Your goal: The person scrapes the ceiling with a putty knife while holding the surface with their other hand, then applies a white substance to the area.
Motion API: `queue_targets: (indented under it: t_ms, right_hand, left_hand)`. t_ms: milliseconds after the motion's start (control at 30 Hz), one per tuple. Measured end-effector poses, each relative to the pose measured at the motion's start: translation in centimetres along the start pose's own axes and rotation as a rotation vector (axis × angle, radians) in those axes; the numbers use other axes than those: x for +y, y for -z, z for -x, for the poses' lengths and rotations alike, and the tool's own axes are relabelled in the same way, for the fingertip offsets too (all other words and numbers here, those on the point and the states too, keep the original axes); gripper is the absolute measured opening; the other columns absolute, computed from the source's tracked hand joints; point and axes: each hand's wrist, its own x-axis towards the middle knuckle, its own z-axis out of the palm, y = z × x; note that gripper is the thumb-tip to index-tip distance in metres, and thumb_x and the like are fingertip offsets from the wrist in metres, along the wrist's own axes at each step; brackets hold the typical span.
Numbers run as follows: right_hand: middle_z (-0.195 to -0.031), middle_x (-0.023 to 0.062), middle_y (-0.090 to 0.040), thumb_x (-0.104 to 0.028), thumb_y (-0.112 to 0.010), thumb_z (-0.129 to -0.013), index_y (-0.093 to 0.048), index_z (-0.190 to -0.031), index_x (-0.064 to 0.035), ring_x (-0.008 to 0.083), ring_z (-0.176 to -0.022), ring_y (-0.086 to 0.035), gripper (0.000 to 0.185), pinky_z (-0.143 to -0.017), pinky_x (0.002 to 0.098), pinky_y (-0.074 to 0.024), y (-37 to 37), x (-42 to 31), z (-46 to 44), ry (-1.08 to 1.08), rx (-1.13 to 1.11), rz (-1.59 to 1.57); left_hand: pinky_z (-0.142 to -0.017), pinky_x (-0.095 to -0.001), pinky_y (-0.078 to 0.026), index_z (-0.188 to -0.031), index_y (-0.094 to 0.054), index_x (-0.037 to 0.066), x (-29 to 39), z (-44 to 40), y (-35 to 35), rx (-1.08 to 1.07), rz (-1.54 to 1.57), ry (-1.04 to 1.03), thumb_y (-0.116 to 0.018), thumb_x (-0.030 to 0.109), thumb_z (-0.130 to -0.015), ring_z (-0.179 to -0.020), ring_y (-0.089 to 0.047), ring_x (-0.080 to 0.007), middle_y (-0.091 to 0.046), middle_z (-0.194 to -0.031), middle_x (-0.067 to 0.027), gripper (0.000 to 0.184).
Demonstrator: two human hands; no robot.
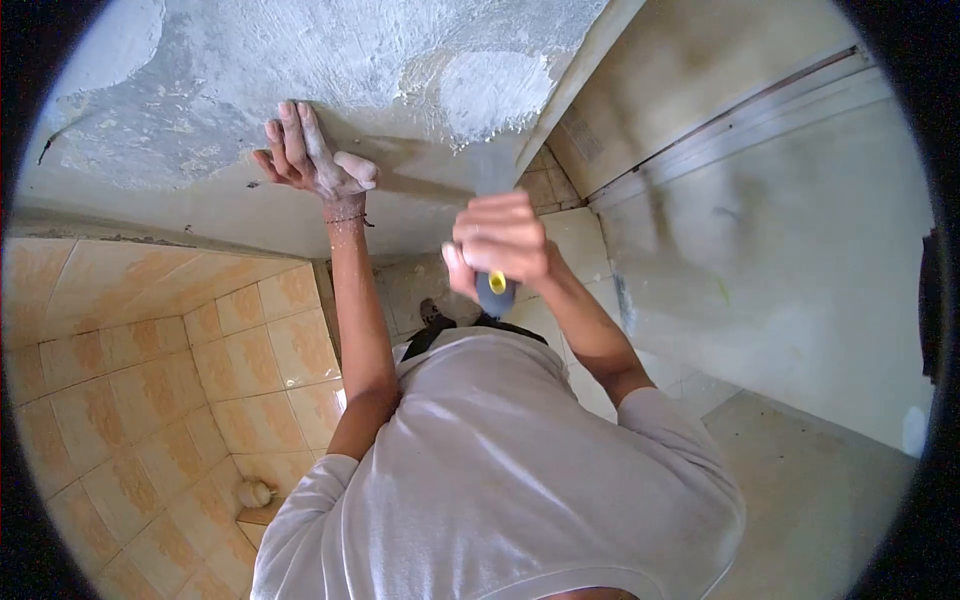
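My left hand (315, 155), dusted with white powder, presses against the wall (400, 205) with its fingers spread. My right hand (500, 240) is wrapped round the dark handle of a scraper (496, 295), which has a yellow-rimmed hole at its end. The tool's blade is blurred and points at the wall, just below a pale patch with a ragged, flaking edge (495, 95). Rough grey-white plaster covers the wall above both hands.
Orange-patterned tiles (130, 400) line a recess at the lower left, where a small round fixture (255, 493) sits. A pale wall or panel (770, 260) stands at the right. Below me is a tiled floor (590, 240).
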Motion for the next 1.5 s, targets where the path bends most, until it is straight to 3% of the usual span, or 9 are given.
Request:
queue_targets:
  t_ms: [133,400,533,667,1000,1067,1133,1367,1500]
  right_hand:
    - [-0.050,0.0011,-0.043,0.006,-0.062,-0.067,-0.038,-0.053,-0.0103,0.0144,-0.040,-0.046,0.033,-0.036,0.0299,-0.0349,-1.4,4.9,4.8,-0.259,-0.060,-0.022]
    - [-0.055,0.0039,-0.051,0.004,-0.064,-0.066,-0.044,-0.054,-0.0095,0.0181,-0.042,-0.048,0.027,-0.039,0.0295,-0.0386,-0.1,1.0,0.7,-0.010,-0.001,0.021]
    - [-0.050,0.0054,-0.048,0.000,-0.066,-0.071,-0.049,-0.058,-0.0036,0.0198,-0.040,-0.047,0.022,-0.040,0.0302,-0.0370,-2.1,5.5,6.1,-0.499,0.057,0.016]
    - [-0.047,0.0053,-0.048,0.007,-0.060,-0.077,-0.043,-0.056,-0.0032,0.0159,-0.038,-0.045,0.029,-0.039,0.0285,-0.0340,-2.0,1.9,4.2,-0.500,0.214,-0.145]
    - [-0.047,-0.0021,-0.035,-0.028,-0.043,-0.091,-0.032,-0.058,-0.0122,0.0095,-0.038,-0.031,0.038,-0.040,0.0259,-0.0272,4.8,-5.8,-9.4,0.041,0.566,-0.444]
    - [-0.046,-0.0019,-0.033,-0.024,-0.047,-0.087,-0.026,-0.057,-0.0118,0.0098,-0.038,-0.028,0.038,-0.040,0.0276,-0.0267,3.5,-3.6,-9.8,0.094,0.578,-0.456]
    - [-0.047,-0.0014,-0.039,0.004,-0.048,-0.080,-0.030,-0.057,-0.0098,0.0115,-0.036,-0.035,0.031,-0.035,0.0249,-0.0234,2.4,0.5,-7.2,-0.005,0.391,-0.109]
    - [-0.045,-0.0028,-0.028,-0.005,-0.050,-0.078,-0.031,-0.063,-0.0110,0.0083,-0.035,-0.027,0.025,-0.035,0.0230,-0.0226,2.3,-4.4,-9.4,0.171,0.539,-0.405]
    - [-0.053,-0.0003,-0.040,-0.003,-0.057,-0.076,-0.031,-0.060,-0.0120,0.0123,-0.048,-0.041,0.032,-0.045,0.0256,-0.0360,0.8,0.1,-6.8,-0.144,0.624,-0.022]
  left_hand:
    - [-0.115,-0.0476,-0.016,-0.123,-0.059,0.002,-0.2,0.1,-0.7,0.066,-0.006,-0.027,0.003,0.073,-0.087,-0.131,-0.040,-0.0283,-0.055,-0.131,-0.0110,0.101]
    - [-0.115,-0.0479,-0.016,-0.118,-0.062,0.005,0.0,-0.1,-0.5,0.061,-0.014,0.016,0.001,0.069,-0.090,-0.129,-0.042,-0.0268,-0.057,-0.129,-0.0082,0.095]
    - [-0.115,-0.0476,-0.014,-0.128,-0.056,0.003,0.0,0.0,-0.1,0.009,-0.019,-0.002,0.003,0.073,-0.087,-0.133,-0.039,-0.0283,-0.053,-0.134,-0.0134,0.100]
    - [-0.116,-0.0477,-0.016,-0.119,-0.062,0.005,-0.3,0.0,-0.5,0.104,0.000,-0.018,0.000,0.066,-0.091,-0.131,-0.042,-0.0245,-0.058,-0.128,-0.0071,0.092]
    - [-0.115,-0.0470,-0.018,-0.116,-0.065,0.007,-0.5,0.0,-0.5,0.086,-0.015,-0.025,-0.001,0.067,-0.091,-0.129,-0.043,-0.0237,-0.060,-0.126,-0.0053,0.091]
    - [-0.115,-0.0470,-0.018,-0.116,-0.065,0.007,-0.4,-0.1,-0.3,0.065,-0.019,-0.019,-0.002,0.066,-0.091,-0.129,-0.043,-0.0233,-0.060,-0.126,-0.0049,0.091]
    - [-0.115,-0.0474,-0.017,-0.122,-0.060,0.005,-0.2,-0.2,0.0,0.018,-0.006,-0.021,0.003,0.071,-0.088,-0.131,-0.041,-0.0259,-0.055,-0.132,-0.0089,0.097]
    - [-0.115,-0.0476,-0.017,-0.123,-0.059,0.006,-0.6,0.4,0.2,-0.053,-0.036,-0.007,0.001,0.071,-0.089,-0.132,-0.040,-0.0255,-0.055,-0.133,-0.0089,0.095]
    - [-0.115,-0.0477,-0.017,-0.124,-0.059,0.006,-0.5,0.4,0.1,-0.037,-0.008,-0.002,0.000,0.070,-0.089,-0.131,-0.040,-0.0254,-0.055,-0.133,-0.0085,0.094]
